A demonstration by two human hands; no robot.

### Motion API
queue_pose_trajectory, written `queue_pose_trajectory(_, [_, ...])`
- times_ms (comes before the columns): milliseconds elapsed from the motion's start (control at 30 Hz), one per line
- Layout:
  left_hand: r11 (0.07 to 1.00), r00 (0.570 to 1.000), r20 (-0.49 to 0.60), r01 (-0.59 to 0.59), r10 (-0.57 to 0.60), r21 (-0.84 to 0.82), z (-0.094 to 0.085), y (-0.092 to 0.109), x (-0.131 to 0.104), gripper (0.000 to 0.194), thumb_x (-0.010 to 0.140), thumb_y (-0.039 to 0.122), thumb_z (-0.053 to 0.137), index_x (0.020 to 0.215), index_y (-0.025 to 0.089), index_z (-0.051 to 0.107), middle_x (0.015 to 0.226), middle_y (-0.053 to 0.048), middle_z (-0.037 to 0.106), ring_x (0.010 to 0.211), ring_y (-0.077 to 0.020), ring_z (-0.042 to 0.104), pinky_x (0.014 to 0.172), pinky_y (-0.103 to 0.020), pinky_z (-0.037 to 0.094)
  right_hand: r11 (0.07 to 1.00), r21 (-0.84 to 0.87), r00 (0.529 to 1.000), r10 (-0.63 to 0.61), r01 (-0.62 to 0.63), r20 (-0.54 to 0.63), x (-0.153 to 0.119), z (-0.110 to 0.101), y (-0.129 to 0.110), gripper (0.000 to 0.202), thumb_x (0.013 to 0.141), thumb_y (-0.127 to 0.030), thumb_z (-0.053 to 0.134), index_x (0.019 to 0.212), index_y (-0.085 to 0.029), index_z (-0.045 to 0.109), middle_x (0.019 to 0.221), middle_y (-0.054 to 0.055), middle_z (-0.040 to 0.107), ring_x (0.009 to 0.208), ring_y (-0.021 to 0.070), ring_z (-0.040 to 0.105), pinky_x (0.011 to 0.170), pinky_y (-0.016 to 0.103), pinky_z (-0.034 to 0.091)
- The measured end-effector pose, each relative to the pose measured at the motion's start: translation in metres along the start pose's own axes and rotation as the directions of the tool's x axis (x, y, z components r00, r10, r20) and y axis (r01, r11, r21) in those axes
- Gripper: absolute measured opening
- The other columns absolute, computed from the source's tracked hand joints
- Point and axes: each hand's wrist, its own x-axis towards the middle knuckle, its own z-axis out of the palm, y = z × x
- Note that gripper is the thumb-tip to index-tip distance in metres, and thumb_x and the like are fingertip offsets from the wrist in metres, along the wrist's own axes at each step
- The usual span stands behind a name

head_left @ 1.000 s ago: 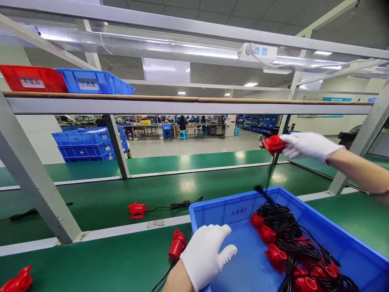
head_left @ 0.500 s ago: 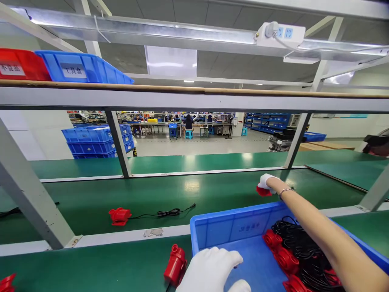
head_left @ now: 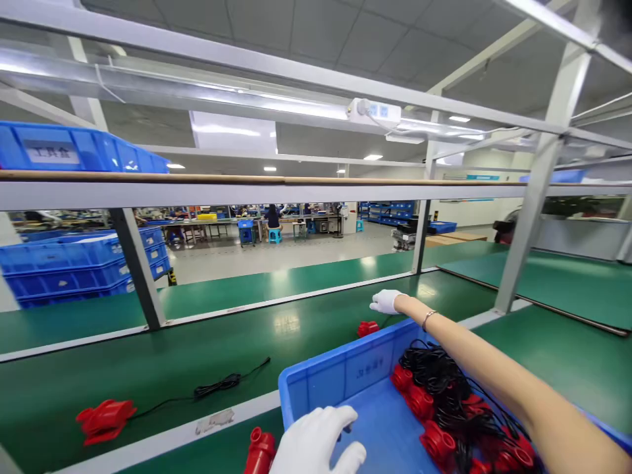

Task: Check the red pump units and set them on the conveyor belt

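My right hand (head_left: pixel 386 301), in a white glove, hovers over the green conveyor with its fingers loosely extended and nothing visible in them. Just below it, a red pump-like part (head_left: pixel 368 328) lies on the belt beyond the bin. My left hand (head_left: pixel 316 444), also gloved, is over the left side of the blue bin (head_left: pixel 336 365), thumb and fingers apart. Whether it touches the bin wall is hidden. Inside the bin, several red parts (head_left: pixel 438 442) lie with bundled black cables (head_left: pixel 434 368). Beside my left hand stands another red part (head_left: pixel 259 451).
Farther left on the conveyor (head_left: pixel 266 336) lies a red part (head_left: pixel 105 420) with its black cable (head_left: pixel 217 386). Metal posts (head_left: pixel 530 197) and a shelf edge (head_left: pixel 320 192) frame the line. Stacked blue crates (head_left: pixel 74 270) stand beyond on the left.
My view has turned to the right. The red part that was in my right hand now lies on the conveyor, and that hand is above it. My left hand remains by the bin.
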Motion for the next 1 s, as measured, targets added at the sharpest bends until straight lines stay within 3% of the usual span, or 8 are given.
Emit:
queue_pose_trajectory(100, [1.0, 0.998, 0.059, 0.0, 0.001, -0.017, -0.007, 0.005, 0.0, 0.031, 0.092, 0.043, 0.053, 0.12, 0.032, 0.061, 0.108, 0.0, 0.072, 0.097, -0.0239, 0.068, 0.087, -0.035, 0.054, 0.999, -0.042, 0.991, -0.038, 0.033, -0.125, -0.045, 0.0, 0.008, 0.035, 0.097, -0.039, 0.056, 0.12, -0.015, 0.06, 0.119, 0.009, 0.062, 0.105, 0.021, 0.062, 0.092, 0.044, 0.051])
queue_pose_trajectory(200, [0.999, 0.997, 0.072, 0.018, -0.015, -0.048, -0.013, 0.011, -0.001, 0.032, 0.095, 0.043, 0.049, 0.122, 0.03, 0.06, 0.113, -0.001, 0.071, 0.103, -0.0238, 0.066, 0.092, -0.038, 0.052, 0.994, -0.077, 0.982, -0.091, 0.079, -0.166, -0.098, 0.021, 0.01, 0.035, 0.098, -0.042, 0.053, 0.118, -0.015, 0.061, 0.116, 0.008, 0.063, 0.105, 0.0208, 0.062, 0.094, 0.044, 0.05])
queue_pose_trajectory(400, [0.995, 0.998, 0.056, 0.024, -0.018, -0.1, -0.017, 0.017, -0.004, 0.032, 0.096, 0.041, 0.048, 0.123, 0.029, 0.06, 0.115, 0.0, 0.07, 0.104, -0.0207, 0.065, 0.095, -0.036, 0.05, 0.98, -0.133, 0.988, -0.152, 0.148, -0.02, -0.176, 0.079, 0.003, 0.035, 0.098, -0.045, 0.051, 0.107, -0.014, 0.064, 0.102, 0.006, 0.068, 0.093, 0.0177, 0.065, 0.087, 0.04, 0.052])
queue_pose_trajectory(633, [0.995, 0.999, 0.017, -0.025, 0.027, -0.102, -0.016, 0.014, -0.005, 0.032, 0.097, 0.043, 0.046, 0.121, 0.027, 0.062, 0.114, -0.001, 0.071, 0.104, -0.0206, 0.065, 0.094, -0.035, 0.05, 0.969, -0.209, 0.979, -0.094, 0.133, 0.183, -0.205, 0.106, -0.012, 0.034, 0.094, -0.045, 0.059, 0.104, -0.013, 0.065, 0.098, 0.005, 0.068, 0.09, 0.0173, 0.066, 0.084, 0.039, 0.054])
queue_pose_trajectory(800, [0.992, 0.999, 0.005, -0.038, 0.039, -0.118, -0.014, 0.013, -0.005, 0.035, 0.096, 0.045, 0.046, 0.121, 0.027, 0.063, 0.115, -0.003, 0.071, 0.104, -0.0224, 0.065, 0.094, -0.037, 0.05, 0.96, -0.239, 0.973, -0.096, 0.146, 0.208, -0.206, 0.121, -0.036, 0.03, 0.091, -0.04, 0.064, 0.099, -0.012, 0.066, 0.1, 0.006, 0.068, 0.094, 0.0187, 0.065, 0.089, 0.042, 0.052])
queue_pose_trajectory(900, [0.988, 0.999, -0.006, -0.049, 0.048, -0.149, -0.013, 0.012, -0.006, 0.034, 0.096, 0.045, 0.047, 0.119, 0.027, 0.064, 0.115, -0.003, 0.071, 0.106, -0.0232, 0.065, 0.095, -0.038, 0.049, 0.962, -0.147, 0.966, -0.204, 0.228, 0.16, -0.204, 0.109, -0.037, 0.03, 0.087, -0.042, 0.067, 0.087, -0.013, 0.067, 0.086, 0.003, 0.069, 0.083, 0.0164, 0.065, 0.083, 0.037, 0.051])
queue_pose_trajectory(1000, [0.977, 0.998, -0.041, -0.052, 0.044, -0.206, -0.011, 0.012, -0.006, 0.035, 0.094, 0.045, 0.05, 0.121, 0.026, 0.062, 0.116, -0.004, 0.07, 0.108, -0.0239, 0.063, 0.098, -0.041, 0.048, 0.947, 0.015, 0.948, -0.319, 0.319, 0.001, -0.206, 0.075, -0.035, 0.03, 0.086, -0.044, 0.063, 0.074, -0.016, 0.065, 0.068, 0.0, 0.064, 0.067, 0.0144, 0.06, 0.067, 0.027, 0.045])
